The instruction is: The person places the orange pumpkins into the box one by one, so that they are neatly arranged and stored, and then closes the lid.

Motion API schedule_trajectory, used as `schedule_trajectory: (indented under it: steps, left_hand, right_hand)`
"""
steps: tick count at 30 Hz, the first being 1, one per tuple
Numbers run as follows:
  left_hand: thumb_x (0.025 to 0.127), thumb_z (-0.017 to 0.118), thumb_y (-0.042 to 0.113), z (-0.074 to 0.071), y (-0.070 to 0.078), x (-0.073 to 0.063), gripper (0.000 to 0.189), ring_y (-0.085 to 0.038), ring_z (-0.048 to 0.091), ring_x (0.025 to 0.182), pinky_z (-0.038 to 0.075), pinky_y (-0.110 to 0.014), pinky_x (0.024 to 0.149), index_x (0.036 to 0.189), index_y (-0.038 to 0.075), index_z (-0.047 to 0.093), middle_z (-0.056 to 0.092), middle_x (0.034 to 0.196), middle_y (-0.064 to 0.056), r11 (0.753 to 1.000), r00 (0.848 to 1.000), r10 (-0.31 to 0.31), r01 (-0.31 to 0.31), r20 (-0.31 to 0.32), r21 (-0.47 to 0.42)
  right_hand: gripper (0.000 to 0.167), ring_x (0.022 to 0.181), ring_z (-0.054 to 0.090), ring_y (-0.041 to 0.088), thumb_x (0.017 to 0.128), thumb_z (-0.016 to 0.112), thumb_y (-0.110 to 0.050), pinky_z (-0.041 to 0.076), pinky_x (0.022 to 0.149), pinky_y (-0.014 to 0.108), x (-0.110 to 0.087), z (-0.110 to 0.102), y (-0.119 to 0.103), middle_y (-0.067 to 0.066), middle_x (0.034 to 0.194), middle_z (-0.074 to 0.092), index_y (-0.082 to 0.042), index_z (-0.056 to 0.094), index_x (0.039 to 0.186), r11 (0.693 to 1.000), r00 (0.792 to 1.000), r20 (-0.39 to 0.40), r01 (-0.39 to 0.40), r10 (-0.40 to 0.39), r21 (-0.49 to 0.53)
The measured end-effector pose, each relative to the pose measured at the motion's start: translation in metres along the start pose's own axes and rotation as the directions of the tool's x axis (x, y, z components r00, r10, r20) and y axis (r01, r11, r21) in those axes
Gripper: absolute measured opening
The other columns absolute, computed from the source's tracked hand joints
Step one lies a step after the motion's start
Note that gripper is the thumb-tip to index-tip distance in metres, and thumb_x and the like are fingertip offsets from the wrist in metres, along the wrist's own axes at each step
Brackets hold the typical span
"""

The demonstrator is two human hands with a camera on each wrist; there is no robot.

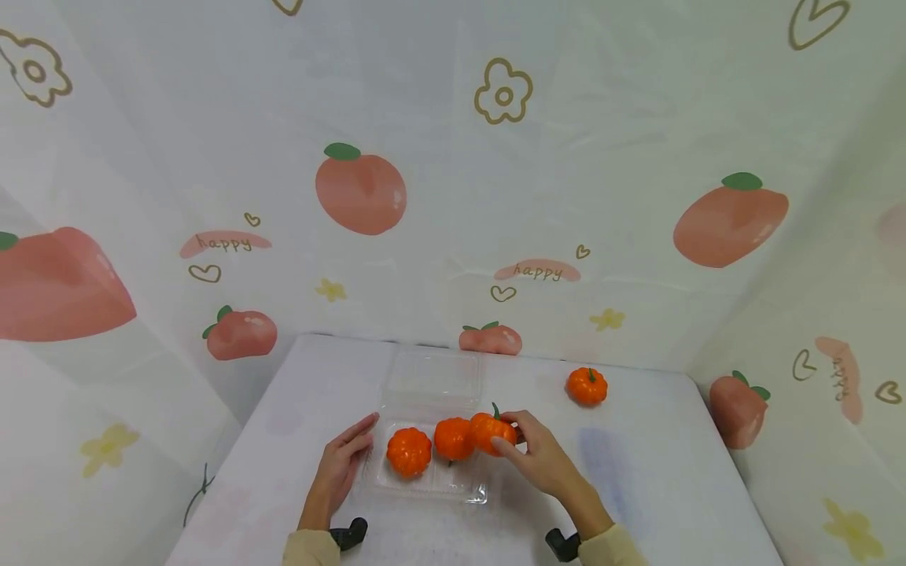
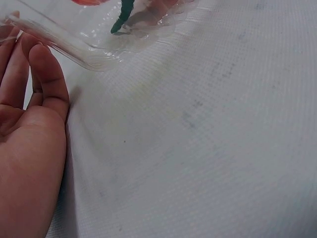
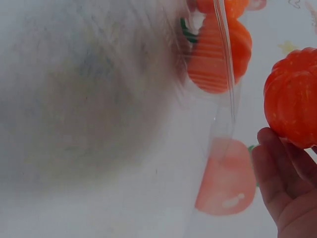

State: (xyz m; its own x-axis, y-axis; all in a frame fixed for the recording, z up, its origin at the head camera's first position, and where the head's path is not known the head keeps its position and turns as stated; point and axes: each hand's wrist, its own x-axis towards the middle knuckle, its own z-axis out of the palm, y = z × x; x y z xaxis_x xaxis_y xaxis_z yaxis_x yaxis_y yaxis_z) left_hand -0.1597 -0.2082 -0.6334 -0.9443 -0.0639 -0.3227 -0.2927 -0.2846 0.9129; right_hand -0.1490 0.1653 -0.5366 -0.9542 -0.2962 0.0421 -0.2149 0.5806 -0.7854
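Around the clear box [image 1: 418,495], we see its lid [image 1: 433,381] at twelve o'clock, a loose pumpkin [image 1: 586,387] at two on the table [image 1: 658,479], and two packed pumpkins [image 1: 408,453] inside, one partly hidden behind the held pumpkin [image 1: 490,436]. Our right hand [image 1: 543,456] grips that one at its nine; from our left hand [image 1: 341,462], nearly straight-fingered along the box's edge, it lies at three.

The person is wearing a pale yellow left sleeve [image 1: 311,548] and a matching right sleeve [image 1: 613,547]. Beside them, a black left wrist camera [image 1: 350,534] and a black right wrist camera [image 1: 562,544] are showing stubby, bent shapes.
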Motion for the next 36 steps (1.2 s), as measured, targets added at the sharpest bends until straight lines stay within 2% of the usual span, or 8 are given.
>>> schedule_trajectory:
  steps: [8, 15, 25, 31, 36]
  left_hand:
    - [0.099, 0.062, 0.013, 0.001, 0.0, -0.001, 0.05, 0.011, 0.06, 0.115, 0.051, -0.011, 0.095, 0.147, 0.003, 0.053, 0.07, 0.124, 0.021, 1.0, 1.0, 0.007, -0.007, -0.007, 0.002]
    - [0.099, 0.063, 0.013, 0.002, 0.0, -0.003, 0.051, 0.012, 0.06, 0.113, 0.051, -0.01, 0.094, 0.147, 0.001, 0.052, 0.068, 0.134, 0.014, 0.999, 0.999, 0.046, -0.046, 0.01, 0.024]
    - [0.1, 0.059, 0.01, 0.003, 0.002, -0.002, 0.049, 0.012, 0.059, 0.116, 0.05, -0.011, 0.097, 0.148, 0.004, 0.052, 0.071, 0.122, 0.023, 1.0, 1.0, -0.006, 0.006, -0.009, 0.003]
    - [0.1, 0.06, 0.011, 0.002, 0.001, -0.001, 0.05, 0.012, 0.059, 0.116, 0.05, -0.011, 0.097, 0.148, 0.004, 0.052, 0.071, 0.123, 0.023, 1.0, 1.0, -0.008, 0.008, -0.008, 0.007]
    - [0.1, 0.06, 0.01, 0.002, 0.001, -0.001, 0.049, 0.011, 0.06, 0.115, 0.051, -0.012, 0.096, 0.147, 0.003, 0.053, 0.071, 0.124, 0.021, 1.0, 1.0, -0.002, 0.002, -0.015, 0.008]
  right_hand:
    - [0.053, 0.102, 0.062, 0.014, 0.097, 0.061, -0.054, 0.059, 0.093, 0.043, 0.0, 0.012, -0.005, 0.0, 0.123, 0.065, -0.016, 0.056, 0.133, 1.0, 0.995, 0.097, -0.005, 0.005, -0.004]
    - [0.05, 0.102, 0.061, 0.012, 0.097, 0.061, -0.053, 0.059, 0.092, 0.041, -0.003, 0.021, -0.009, -0.001, 0.126, 0.065, -0.016, 0.057, 0.131, 0.999, 0.992, 0.121, 0.035, -0.032, -0.021]
    - [0.054, 0.1, 0.06, 0.006, 0.095, 0.062, -0.06, 0.057, 0.089, 0.03, -0.008, 0.038, -0.005, -0.006, 0.121, 0.067, -0.018, 0.06, 0.129, 0.995, 0.985, 0.149, 0.094, -0.091, -0.018]
    - [0.052, 0.101, 0.058, 0.006, 0.094, 0.062, -0.061, 0.057, 0.09, 0.035, -0.008, 0.043, -0.006, -0.007, 0.118, 0.066, -0.02, 0.061, 0.126, 0.997, 0.982, 0.177, 0.075, -0.067, -0.034]
    - [0.052, 0.101, 0.055, 0.007, 0.093, 0.062, -0.062, 0.055, 0.088, 0.031, -0.007, 0.045, -0.006, -0.007, 0.115, 0.063, -0.022, 0.063, 0.126, 0.996, 0.979, 0.198, 0.06, -0.045, -0.069]
